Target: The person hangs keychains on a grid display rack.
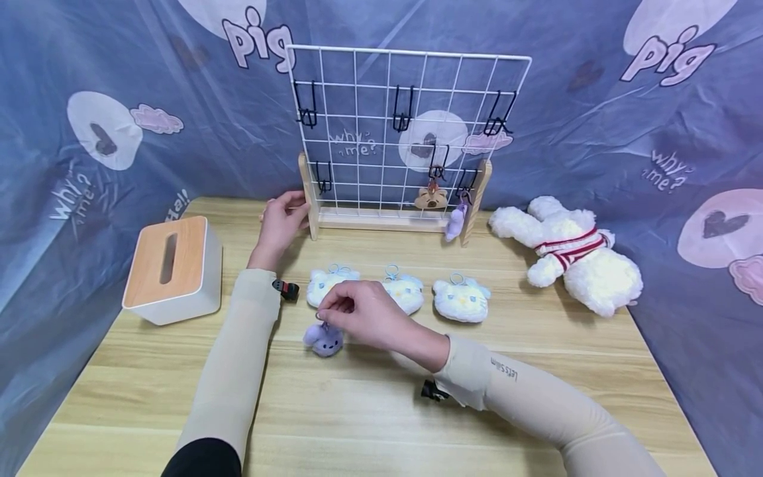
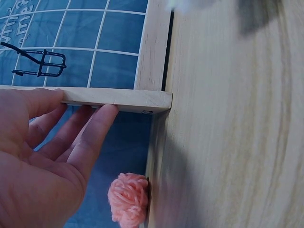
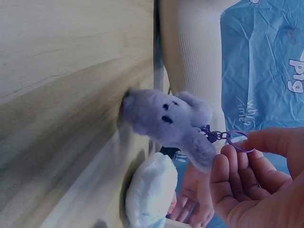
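Observation:
My right hand [image 1: 369, 315] pinches the ring [image 3: 233, 135] of a purple plush keychain [image 1: 324, 340], which hangs low over the table with its dotted face showing. In the right wrist view its lower end is close to the tabletop. My left hand [image 1: 281, 224] holds the left wooden side post [image 2: 118, 99] of a white wire grid rack [image 1: 390, 52], thumb toward the front edge and fingers along the outer side. White plush keychains with blue rings lie just behind the right hand: a left one [image 1: 322, 286], a middle one [image 1: 408, 295] and a right one [image 1: 461, 303].
Black hooks [image 1: 402, 109] are mounted on the grid; a brown bear keychain [image 1: 430, 199] and another purple plush [image 1: 456, 222] hang at its lower right. A tissue box [image 1: 169, 265] stands left, a white plush toy [image 1: 572, 252] lies right. A pink yarn ball [image 2: 128, 199] sits behind the post.

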Demonstrator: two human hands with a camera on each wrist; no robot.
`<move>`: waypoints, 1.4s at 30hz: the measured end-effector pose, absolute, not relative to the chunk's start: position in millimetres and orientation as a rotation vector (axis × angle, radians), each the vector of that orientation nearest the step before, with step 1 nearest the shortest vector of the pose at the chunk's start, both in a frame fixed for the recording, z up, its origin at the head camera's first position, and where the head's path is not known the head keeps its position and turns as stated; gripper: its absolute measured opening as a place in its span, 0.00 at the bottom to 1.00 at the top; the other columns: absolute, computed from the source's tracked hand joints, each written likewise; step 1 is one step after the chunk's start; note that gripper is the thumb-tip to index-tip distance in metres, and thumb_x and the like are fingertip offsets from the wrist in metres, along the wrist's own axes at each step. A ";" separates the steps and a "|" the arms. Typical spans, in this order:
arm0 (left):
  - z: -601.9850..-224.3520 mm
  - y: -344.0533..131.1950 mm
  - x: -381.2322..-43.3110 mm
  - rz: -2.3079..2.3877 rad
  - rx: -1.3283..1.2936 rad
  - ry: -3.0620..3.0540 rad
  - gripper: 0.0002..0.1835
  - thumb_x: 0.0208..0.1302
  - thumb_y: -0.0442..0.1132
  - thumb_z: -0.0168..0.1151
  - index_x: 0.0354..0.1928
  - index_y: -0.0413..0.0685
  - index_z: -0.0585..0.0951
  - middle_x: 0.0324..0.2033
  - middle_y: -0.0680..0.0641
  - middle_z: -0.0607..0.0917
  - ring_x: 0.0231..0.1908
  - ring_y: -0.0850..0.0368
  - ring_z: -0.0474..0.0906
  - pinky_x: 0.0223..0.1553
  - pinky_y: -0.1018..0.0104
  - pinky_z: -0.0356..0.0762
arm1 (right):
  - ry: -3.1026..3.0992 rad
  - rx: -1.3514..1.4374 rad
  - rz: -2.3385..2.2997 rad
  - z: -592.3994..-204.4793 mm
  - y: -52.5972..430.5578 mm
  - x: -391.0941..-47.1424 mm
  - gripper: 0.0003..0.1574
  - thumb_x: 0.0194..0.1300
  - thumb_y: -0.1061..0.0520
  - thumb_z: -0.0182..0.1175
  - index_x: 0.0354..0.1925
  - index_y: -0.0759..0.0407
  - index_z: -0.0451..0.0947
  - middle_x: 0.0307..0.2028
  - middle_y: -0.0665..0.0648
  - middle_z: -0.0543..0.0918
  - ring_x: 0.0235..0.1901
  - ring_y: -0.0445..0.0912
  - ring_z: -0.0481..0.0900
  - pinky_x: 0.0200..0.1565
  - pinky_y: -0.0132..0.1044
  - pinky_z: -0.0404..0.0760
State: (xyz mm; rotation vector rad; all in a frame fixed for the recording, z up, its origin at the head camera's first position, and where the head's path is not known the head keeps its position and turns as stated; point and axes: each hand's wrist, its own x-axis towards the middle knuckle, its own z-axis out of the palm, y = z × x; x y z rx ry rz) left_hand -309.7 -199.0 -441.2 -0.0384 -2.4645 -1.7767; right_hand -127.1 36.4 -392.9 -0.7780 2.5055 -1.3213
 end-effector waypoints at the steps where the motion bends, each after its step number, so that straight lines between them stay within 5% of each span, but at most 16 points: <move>1: -440.9 -198.7 -309.5 -1.776 -0.035 -2.468 0.23 0.86 0.39 0.63 0.76 0.38 0.79 0.69 0.32 0.85 0.65 0.38 0.87 0.62 0.58 0.95 | 2.505 -0.780 -1.325 -392.2 36.3 -127.3 0.03 0.75 0.57 0.73 0.40 0.50 0.93 0.35 0.47 0.92 0.35 0.31 0.82 0.41 0.24 0.87; 42: -442.0 -198.7 -310.1 -1.794 -0.058 -2.438 0.22 0.86 0.36 0.61 0.75 0.34 0.78 0.68 0.30 0.85 0.65 0.35 0.86 0.60 0.57 0.96 | 2.639 -0.688 -1.421 -350.8 34.5 -199.8 0.06 0.78 0.58 0.70 0.47 0.54 0.93 0.41 0.52 0.94 0.39 0.42 0.87 0.44 0.30 0.88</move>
